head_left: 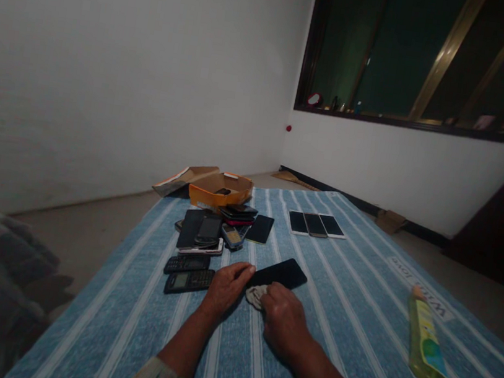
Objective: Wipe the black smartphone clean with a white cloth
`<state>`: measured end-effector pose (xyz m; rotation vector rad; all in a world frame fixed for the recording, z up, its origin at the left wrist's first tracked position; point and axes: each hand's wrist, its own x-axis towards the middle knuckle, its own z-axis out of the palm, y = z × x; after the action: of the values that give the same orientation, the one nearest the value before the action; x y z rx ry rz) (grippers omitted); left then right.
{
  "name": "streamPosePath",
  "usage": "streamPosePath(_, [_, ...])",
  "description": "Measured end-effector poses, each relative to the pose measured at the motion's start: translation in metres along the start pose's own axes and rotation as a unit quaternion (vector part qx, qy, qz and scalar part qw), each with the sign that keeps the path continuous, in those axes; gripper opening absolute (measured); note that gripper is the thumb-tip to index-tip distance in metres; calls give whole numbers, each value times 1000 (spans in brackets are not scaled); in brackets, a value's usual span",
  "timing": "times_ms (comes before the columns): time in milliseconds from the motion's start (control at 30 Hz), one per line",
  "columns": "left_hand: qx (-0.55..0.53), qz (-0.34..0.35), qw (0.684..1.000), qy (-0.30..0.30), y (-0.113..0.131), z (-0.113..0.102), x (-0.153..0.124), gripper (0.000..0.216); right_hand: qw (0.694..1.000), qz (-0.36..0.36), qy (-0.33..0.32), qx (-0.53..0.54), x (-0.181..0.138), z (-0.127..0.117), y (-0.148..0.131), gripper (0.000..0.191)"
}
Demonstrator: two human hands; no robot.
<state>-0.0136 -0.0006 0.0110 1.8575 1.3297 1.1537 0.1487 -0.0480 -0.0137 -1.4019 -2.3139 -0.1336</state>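
A black smartphone (280, 273) lies face up on the blue striped cloth (359, 292). My left hand (227, 287) rests at its near left end, fingertips pressed on the phone's edge. My right hand (283, 320) is curled over a small pale rag (256, 295) that touches the phone's near corner. Both hands lie low on the cloth, side by side.
Left of my hands lie two keypad phones (188, 273), behind them a heap of phones and dark cases (218, 228) and an open orange box (220, 189). Three smartphones (316, 224) sit in a row farther back. A yellow-green bottle (427, 346) lies at right.
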Motion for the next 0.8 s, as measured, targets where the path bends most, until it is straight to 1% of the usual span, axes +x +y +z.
streamPosePath(267, [8,2,1000,1,-1,0,-1,38,991,125,-44,-27,7,-16,34,26])
streamPosePath(400, [10,6,1000,0,0,-1,-1,37,984,169,-45,-30,9,-17,49,29])
streamPosePath(500, [12,5,1000,1,1,-1,-1,37,980,189,-49,-32,10,-17,55,32])
streamPosePath(633, [12,6,1000,0,0,-1,0,36,984,167,-43,-39,8,-16,49,30])
streamPosePath(800, [11,4,1000,1,-1,0,0,37,996,81,-28,-16,2,-9,20,23])
